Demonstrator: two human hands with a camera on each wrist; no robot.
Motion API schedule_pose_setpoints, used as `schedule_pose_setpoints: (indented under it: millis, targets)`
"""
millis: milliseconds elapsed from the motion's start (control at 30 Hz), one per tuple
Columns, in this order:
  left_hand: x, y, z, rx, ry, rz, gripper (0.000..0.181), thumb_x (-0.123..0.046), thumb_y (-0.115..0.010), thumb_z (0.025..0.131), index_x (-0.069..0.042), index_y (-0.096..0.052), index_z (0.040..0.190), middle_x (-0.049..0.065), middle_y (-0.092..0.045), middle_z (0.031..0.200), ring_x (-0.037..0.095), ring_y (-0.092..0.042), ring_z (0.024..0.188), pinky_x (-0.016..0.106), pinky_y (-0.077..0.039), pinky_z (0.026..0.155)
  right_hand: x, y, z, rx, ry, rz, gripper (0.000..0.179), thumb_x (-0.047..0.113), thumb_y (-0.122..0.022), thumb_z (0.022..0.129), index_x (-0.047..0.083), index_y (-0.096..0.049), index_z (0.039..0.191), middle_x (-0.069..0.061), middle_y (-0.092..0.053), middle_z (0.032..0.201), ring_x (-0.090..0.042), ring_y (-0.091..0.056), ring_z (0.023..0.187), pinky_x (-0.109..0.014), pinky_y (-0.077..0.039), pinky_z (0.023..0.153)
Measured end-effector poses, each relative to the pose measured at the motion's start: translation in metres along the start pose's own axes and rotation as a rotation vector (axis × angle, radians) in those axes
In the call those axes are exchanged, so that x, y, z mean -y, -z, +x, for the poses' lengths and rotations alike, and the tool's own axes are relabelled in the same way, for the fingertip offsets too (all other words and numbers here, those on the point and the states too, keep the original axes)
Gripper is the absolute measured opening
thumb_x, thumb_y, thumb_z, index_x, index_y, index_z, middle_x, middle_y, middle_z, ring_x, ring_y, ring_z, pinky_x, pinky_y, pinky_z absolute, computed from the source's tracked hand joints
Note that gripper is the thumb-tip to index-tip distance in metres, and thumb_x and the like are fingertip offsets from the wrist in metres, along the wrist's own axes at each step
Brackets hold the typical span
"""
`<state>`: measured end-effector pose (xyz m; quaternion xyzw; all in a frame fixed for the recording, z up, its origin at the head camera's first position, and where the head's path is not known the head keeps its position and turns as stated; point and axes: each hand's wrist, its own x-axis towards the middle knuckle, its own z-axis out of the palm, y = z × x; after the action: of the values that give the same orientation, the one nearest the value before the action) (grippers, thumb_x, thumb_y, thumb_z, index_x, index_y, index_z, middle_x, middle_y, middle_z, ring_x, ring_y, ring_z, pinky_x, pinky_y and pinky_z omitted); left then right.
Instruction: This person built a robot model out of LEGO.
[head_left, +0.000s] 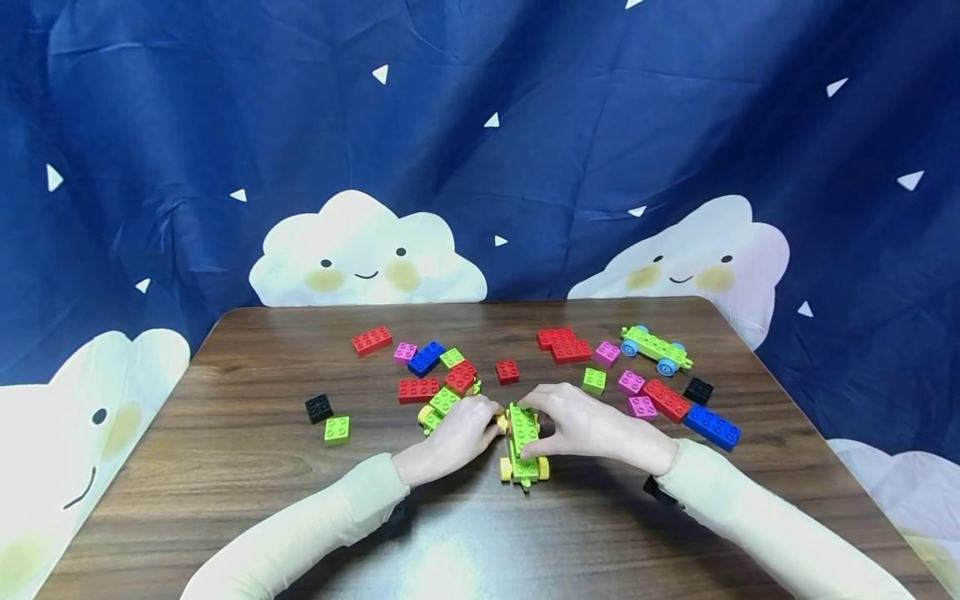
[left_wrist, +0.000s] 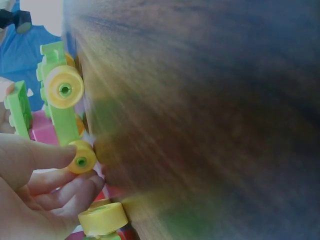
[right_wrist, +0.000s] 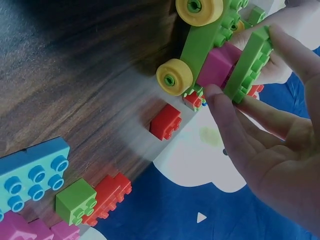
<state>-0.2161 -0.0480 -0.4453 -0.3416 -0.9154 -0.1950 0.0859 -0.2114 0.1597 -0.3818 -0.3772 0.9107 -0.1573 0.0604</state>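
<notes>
In front of me stands a green toy car base [head_left: 527, 472] with yellow wheels. A pink brick [right_wrist: 218, 66] sits on it. My right hand [head_left: 583, 423] pinches a long green brick [right_wrist: 251, 64] between thumb and fingertips, above the pink brick and tilted to it in the right wrist view; whether the two touch I cannot tell. My left hand [head_left: 465, 437] pinches a yellow wheel [left_wrist: 82, 159] of that base between thumb and fingers. Just left, partly behind this hand, is a second yellow-wheeled base [head_left: 432, 419] carrying green and red bricks.
A green base with blue wheels [head_left: 657, 350] stands at the back right, near red bricks [head_left: 666, 400], a blue brick [head_left: 712, 427] and pink ones. At left lie a black brick [head_left: 318, 408] and a green brick [head_left: 337, 430]. Dark bricks are partly hidden under both forearms.
</notes>
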Motion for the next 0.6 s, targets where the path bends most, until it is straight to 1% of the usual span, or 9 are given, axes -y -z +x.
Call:
schedule_pose_setpoints:
  millis: [233, 433, 600]
  targets:
    - [0.0003, -0.0004, 0.0004, -0.004, -0.007, 0.004, 0.008, -0.009, -0.073, 0.087, -0.003, -0.071, 0.093, 0.008, -0.072, 0.087, 0.021, -0.068, 0.083, 0.034, -0.054, 0.074, 0.0019, -0.0005, -0.0005, -0.006, 0.028, -0.045, 0.059, 0.043, -0.083, 0.077, 0.003, -0.068, 0.116, -0.008, -0.071, 0.109, -0.019, -0.066, 0.090, -0.031, -0.056, 0.077]
    - [-0.0002, 0.0006, 0.0000, 0.011, 0.009, 0.004, 0.009, -0.008, -0.071, 0.088, -0.003, -0.071, 0.095, 0.008, -0.072, 0.090, 0.021, -0.068, 0.084, 0.035, -0.055, 0.076, 0.0038, 0.0019, 0.0024, 0.021, -0.001, -0.051, 0.061, 0.044, -0.084, 0.076, 0.002, -0.069, 0.117, -0.010, -0.073, 0.109, -0.020, -0.069, 0.095, -0.034, -0.058, 0.082]
    - [-0.0002, 0.0008, 0.0003, 0.021, 0.019, 0.007, 0.009, -0.009, -0.070, 0.089, -0.003, -0.071, 0.096, 0.009, -0.072, 0.090, 0.021, -0.068, 0.085, 0.035, -0.055, 0.076, 0.0041, 0.0031, 0.0036, 0.026, 0.004, -0.060, 0.063, 0.043, -0.083, 0.076, 0.000, -0.069, 0.119, -0.011, -0.073, 0.110, -0.021, -0.070, 0.098, -0.035, -0.058, 0.085]
